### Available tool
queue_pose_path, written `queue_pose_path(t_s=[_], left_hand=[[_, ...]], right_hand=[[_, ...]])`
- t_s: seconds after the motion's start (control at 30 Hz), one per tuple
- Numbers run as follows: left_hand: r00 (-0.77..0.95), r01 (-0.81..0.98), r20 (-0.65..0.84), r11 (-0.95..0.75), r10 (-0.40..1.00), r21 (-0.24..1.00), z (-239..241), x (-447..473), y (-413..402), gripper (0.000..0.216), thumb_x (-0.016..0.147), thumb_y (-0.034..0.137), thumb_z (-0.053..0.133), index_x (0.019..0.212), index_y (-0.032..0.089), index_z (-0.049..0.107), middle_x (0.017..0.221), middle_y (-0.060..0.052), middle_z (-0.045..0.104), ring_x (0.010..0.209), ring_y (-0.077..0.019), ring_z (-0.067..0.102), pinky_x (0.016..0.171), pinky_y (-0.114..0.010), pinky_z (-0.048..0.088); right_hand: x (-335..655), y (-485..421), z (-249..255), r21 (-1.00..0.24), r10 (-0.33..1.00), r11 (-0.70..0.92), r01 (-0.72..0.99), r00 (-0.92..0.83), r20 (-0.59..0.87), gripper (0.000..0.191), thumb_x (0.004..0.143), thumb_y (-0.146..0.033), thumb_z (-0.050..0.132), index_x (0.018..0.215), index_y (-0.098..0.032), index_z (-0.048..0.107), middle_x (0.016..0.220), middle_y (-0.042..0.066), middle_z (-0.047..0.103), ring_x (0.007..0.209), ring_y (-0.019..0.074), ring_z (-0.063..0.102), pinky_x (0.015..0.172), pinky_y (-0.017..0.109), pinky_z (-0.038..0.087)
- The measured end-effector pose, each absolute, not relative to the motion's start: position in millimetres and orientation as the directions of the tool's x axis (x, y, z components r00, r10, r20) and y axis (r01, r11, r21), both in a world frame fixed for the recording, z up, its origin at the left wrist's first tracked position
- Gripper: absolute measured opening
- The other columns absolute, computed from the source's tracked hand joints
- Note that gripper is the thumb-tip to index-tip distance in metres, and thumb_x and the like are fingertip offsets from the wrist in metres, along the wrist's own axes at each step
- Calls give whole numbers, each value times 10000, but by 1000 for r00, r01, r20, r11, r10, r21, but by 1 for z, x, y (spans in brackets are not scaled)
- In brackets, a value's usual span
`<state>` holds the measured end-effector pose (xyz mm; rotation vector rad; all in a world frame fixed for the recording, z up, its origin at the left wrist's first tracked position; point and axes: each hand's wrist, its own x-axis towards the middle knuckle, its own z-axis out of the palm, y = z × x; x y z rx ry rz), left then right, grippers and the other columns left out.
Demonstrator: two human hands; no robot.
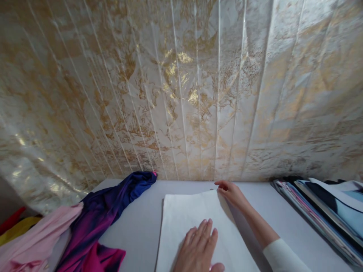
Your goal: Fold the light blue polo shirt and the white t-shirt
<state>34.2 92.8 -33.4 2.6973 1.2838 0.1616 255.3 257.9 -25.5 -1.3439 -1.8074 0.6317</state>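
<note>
A white folded cloth [195,209] lies on the pale table in front of me, its far edge toward the wall. My left hand [198,245] rests palm down on the cloth, fingers stretched out and slightly apart. At the far right corner of the cloth is my right hand [228,192], thumb and fingers bent together around that corner. The bent fingers partly hide what they grip there. A white sleeve [283,257] covers the right forearm.
To the left, a blue and purple garment [107,204], a pink garment [53,230] and a magenta cloth [104,258] lie loosely. A stack of folded clothes [320,211] sits at the right. A gold-patterned wall covering [187,94] rises behind the table [136,223].
</note>
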Motion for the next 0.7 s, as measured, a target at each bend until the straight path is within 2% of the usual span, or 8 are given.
queue_pose_path(t_s=[0.23,0.33,0.47,0.6,0.7], left_hand=[[674,724,34,-669,738,168,-40,40,97,673,953,405,465,1524,191,181,1570,-97,142,1451,-261,193,1145,-433,278],[661,730,-8,-641,750,239,-31,39,95,658,946,364,465,1521,190,199,1576,-89,124,1459,-255,165,1157,-442,248],[649,728,-78,-589,756,350,-15,38,92,615,958,402,431,1513,212,244,1577,-74,135,1459,-257,166,1170,-453,201],[652,703,-103,-547,752,455,9,25,97,587,919,431,490,1464,251,365,1568,-58,236,1440,-262,243,1151,-453,243],[448,843,-51,-404,892,355,28,6,121,511,884,298,512,1392,255,469,1513,-59,389,1383,-247,360,1115,-422,301]], right_hand=[[257,261,-35,-768,945,326,552,-160,286,254,749,-336,497,861,-209,685,830,42,721,783,209,638,760,317,462],[254,257,-34,-753,939,345,560,-195,284,277,787,-365,490,894,-207,691,888,55,724,832,221,634,801,338,454],[250,251,-27,-720,918,396,569,-271,291,351,846,-424,461,958,-202,709,966,74,723,941,250,610,870,376,428],[247,248,-22,-679,896,441,586,-330,297,331,849,-438,498,906,-202,723,899,71,720,908,257,596,881,398,407],[246,246,-21,-654,886,463,599,-345,311,285,855,-411,515,867,-201,707,888,66,701,907,249,582,861,386,408]])
